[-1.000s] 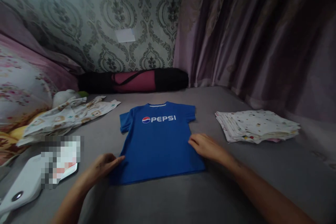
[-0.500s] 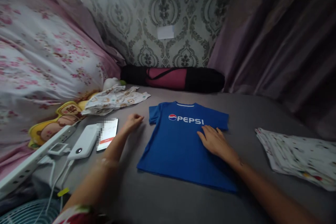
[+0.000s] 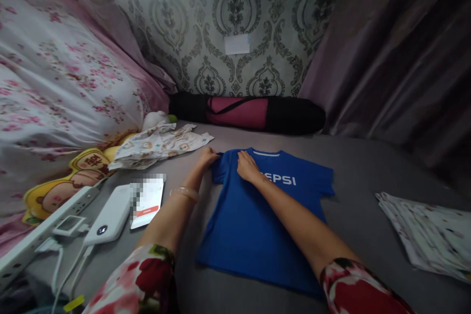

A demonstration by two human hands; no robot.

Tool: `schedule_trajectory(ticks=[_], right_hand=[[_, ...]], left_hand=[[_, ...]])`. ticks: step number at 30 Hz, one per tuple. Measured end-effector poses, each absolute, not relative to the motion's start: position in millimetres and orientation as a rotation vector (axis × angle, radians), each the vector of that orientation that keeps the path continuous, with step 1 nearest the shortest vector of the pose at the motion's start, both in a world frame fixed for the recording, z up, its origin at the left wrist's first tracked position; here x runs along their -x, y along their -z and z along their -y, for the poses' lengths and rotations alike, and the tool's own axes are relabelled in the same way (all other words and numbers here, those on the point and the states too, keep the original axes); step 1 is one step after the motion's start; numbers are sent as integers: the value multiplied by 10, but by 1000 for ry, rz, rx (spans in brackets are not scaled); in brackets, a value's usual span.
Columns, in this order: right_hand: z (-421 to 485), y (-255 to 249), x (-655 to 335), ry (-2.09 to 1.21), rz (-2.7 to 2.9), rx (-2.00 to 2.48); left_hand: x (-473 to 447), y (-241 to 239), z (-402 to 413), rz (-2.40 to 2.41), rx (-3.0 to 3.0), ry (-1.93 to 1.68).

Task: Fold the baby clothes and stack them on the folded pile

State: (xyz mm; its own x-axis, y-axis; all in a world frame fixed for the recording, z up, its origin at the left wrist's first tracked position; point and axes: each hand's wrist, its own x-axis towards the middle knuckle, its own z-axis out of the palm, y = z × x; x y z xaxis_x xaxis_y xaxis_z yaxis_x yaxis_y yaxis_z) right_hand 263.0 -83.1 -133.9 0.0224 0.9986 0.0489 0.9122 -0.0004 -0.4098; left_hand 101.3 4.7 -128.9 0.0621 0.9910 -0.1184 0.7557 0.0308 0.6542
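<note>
A small blue T-shirt with white lettering lies flat, front up, on the grey bed surface. My left hand is at the shirt's left sleeve, fingers closed on the sleeve's edge. My right hand rests on the chest near the left shoulder, fingers bent onto the cloth and covering the start of the lettering. Both forearms reach in from below, with floral sleeves at the elbows and a pale bangle on the left wrist.
A patterned white garment lies left of the shirt. A stack of folded printed cloths sits at right. A phone, power bank and power strip lie at left. A black and pink rolled bag lies along the wall.
Both hands moved up to the shirt's left shoulder: the left from the bed beside the sleeve onto the sleeve, the right from the middle of the chest leftward.
</note>
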Motion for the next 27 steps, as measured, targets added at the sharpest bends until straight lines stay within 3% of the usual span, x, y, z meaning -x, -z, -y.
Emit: schedule_trajectory(ticks=[6, 12, 19, 27], right_hand=[[637, 1525, -2476, -293, 1838, 2084], [635, 1642, -2429, -173, 1855, 2109], [714, 1501, -2495, -319, 1923, 2038], [1311, 1300, -2294, -310, 2161, 1717]], left_hand=[[-989, 1316, -22, -1650, -2166, -814], [-983, 1487, 58, -1694, -2361, -502], [-738, 1188, 437, -1952, -2158, -541], [-331, 1172, 1639, -1474, -1830, -215]])
